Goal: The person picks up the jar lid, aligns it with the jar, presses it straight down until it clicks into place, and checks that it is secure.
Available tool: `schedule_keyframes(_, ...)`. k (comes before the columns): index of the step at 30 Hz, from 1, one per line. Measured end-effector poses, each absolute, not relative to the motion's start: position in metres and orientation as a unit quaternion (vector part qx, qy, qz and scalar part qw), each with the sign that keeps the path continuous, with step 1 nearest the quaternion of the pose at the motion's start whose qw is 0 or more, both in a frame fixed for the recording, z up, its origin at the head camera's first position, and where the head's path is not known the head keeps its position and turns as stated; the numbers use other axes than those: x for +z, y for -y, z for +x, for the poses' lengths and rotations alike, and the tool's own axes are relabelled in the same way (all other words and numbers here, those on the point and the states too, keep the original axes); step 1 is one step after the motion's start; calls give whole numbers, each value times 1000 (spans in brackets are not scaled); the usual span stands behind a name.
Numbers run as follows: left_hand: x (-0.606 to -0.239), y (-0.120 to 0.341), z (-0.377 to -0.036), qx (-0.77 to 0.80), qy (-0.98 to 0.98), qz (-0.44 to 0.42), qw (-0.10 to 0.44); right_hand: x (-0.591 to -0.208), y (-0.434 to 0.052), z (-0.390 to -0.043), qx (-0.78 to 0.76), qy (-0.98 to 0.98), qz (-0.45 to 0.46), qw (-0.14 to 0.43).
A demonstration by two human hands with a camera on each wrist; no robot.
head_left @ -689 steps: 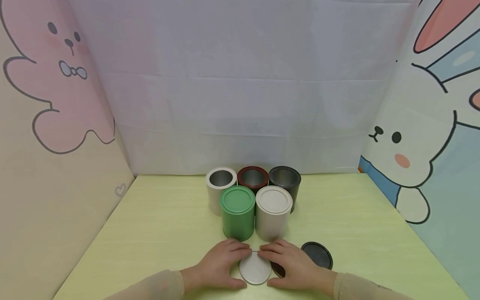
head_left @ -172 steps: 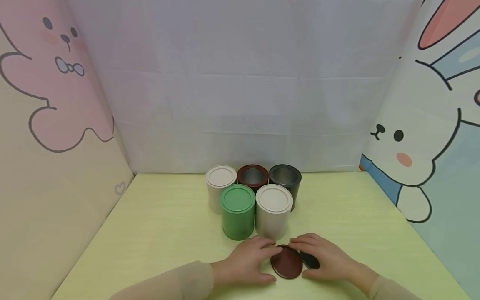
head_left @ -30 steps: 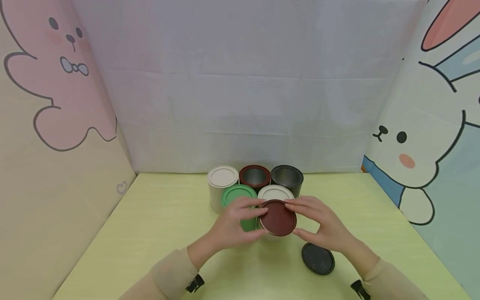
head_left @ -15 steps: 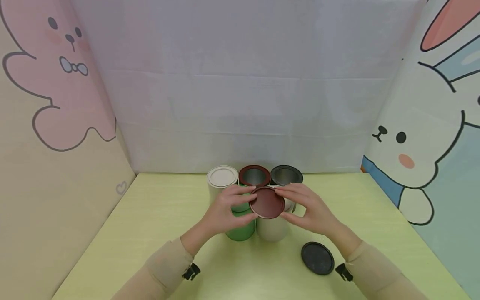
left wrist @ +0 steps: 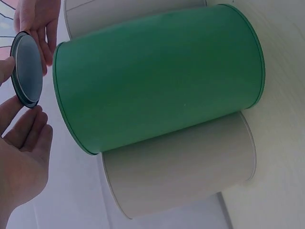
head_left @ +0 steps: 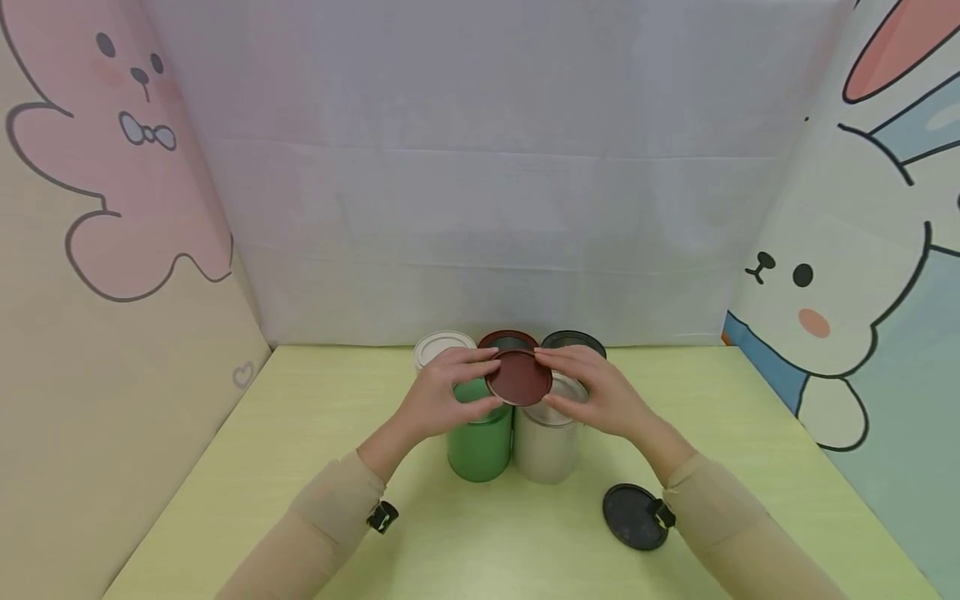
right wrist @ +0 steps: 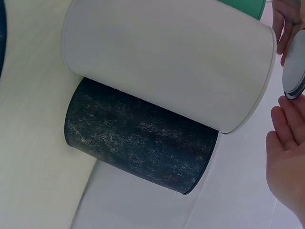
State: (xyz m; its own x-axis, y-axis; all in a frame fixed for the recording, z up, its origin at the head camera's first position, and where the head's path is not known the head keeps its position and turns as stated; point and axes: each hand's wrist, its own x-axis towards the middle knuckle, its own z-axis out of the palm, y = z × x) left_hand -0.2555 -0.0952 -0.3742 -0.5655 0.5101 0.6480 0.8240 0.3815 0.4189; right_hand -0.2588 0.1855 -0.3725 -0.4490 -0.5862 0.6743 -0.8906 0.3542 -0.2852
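Note:
Between both hands, a dark red round lid is held up over the front cans. My left hand pinches its left edge between thumb and fingers. On the opposite edge, my right hand pinches it the same way. Just behind the lid stands the dark red can, its top partly covered in the head view. The left wrist view shows the lid's pale underside, apart from the green can. In the right wrist view the lid is cut off at the edge.
A black lid lies on the table at the right front. The green can and a lidded white can form the front row. Behind them stand another lidded white can and a black can. A white cloth hangs behind.
Over the last second both hands have carried the dark red lid away from me and slightly left, towards the dark red can. Earlier it lay on the table; the back white can has gained a lid.

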Motion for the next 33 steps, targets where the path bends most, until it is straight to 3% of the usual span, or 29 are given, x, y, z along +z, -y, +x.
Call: schedule_keyframes(33,-360,97,-315,-366,857,-343,118,-358,-175,-311,322,864,363,136)
